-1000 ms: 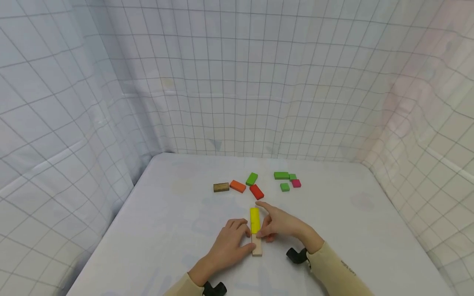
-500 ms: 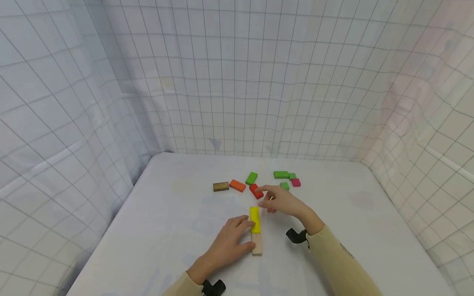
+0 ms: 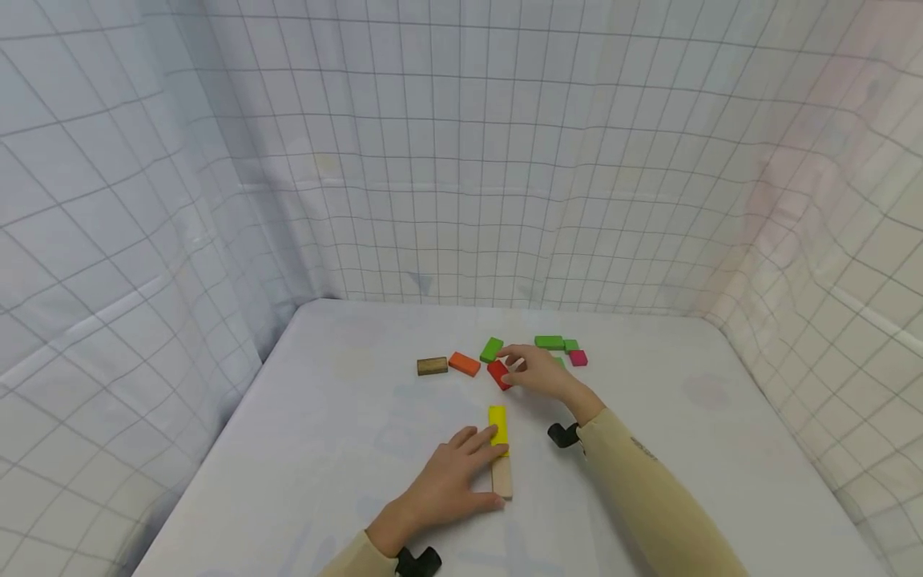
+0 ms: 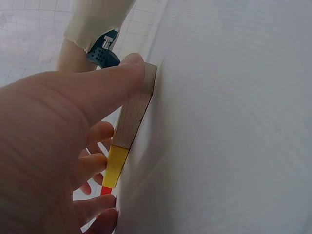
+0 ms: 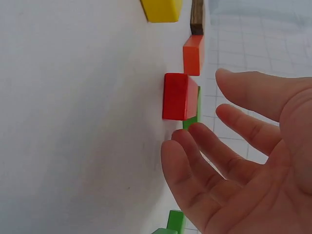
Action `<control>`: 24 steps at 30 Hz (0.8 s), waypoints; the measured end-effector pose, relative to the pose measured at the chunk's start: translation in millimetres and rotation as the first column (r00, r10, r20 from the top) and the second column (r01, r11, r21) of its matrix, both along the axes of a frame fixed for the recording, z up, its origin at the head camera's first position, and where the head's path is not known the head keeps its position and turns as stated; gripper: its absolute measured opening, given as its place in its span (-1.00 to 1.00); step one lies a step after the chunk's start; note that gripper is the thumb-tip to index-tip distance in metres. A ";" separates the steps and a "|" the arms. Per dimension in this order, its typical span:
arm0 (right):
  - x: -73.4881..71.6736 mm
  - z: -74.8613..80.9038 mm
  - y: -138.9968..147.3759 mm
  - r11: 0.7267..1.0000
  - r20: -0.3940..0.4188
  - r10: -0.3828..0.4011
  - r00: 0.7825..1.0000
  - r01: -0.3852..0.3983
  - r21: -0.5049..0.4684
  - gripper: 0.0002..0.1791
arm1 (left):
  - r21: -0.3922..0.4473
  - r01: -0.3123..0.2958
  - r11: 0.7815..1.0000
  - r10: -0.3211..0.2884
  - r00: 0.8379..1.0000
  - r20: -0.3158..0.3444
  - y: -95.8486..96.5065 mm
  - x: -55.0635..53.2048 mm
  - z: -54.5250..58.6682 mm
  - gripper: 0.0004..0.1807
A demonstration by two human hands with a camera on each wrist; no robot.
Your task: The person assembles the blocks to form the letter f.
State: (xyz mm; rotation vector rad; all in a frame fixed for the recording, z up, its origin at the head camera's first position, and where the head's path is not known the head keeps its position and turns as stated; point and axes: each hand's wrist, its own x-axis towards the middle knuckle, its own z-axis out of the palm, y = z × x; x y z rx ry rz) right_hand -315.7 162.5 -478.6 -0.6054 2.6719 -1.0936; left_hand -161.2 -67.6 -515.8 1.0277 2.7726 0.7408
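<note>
**Right hand point(image 3: 541, 373) now at the red block point(image 5: 175, 97), not yet holding it**

Over the last second the right hand has left the join of the yellow block point(image 3: 497, 417) and the plain wooden block point(image 3: 502, 478) and gone towards the far edge of the white worktop point(image 3: 339, 425). The red block lies about midway between the left and right edges, with an orange block point(image 3: 465, 365) and a green block point(image 3: 491, 349) near it. In the right wrist view the thumb and fingertips are wide apart and hold nothing.

Meanwhile the left hand point(image 3: 443, 478) has spread over the row: two fingers reach across the yellow block, and the thumb lies at the wooden block's near end, seemingly touching. Those fingers are wide too. The pair has stayed end to end, yellow nearer the far edge.

I judge that work has passed from this pair to the red block, which has not been shifted.
</note>
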 end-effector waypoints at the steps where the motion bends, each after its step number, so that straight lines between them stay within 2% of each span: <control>1: -2.3 -2.4 0.6 1.000 0.002 0.005 1.000 -0.005 0.010 -0.50 | -0.005 0.000 1.000 0.000 1.000 -0.003 0.3 -0.1 -0.2 -0.20; 8: -12.0 -11.0 5.2 0.997 0.035 0.054 0.998 -0.056 0.044 -0.46 | -0.021 -0.001 1.000 0.001 1.000 -0.013 1.4 -0.1 -0.1 -0.21; 15: -17.0 -12.1 7.3 0.991 0.019 0.117 0.993 -0.118 0.070 -0.40 | -0.026 -0.010 1.000 0.009 1.000 -0.024 2.6 -0.5 0.5 -0.23; 24: -15.5 -17.0 7.9 0.994 0.000 0.098 0.995 -0.098 0.048 -0.42 | -0.028 -0.017 0.999 0.017 1.000 -0.007 2.5 0.9 1.4 -0.24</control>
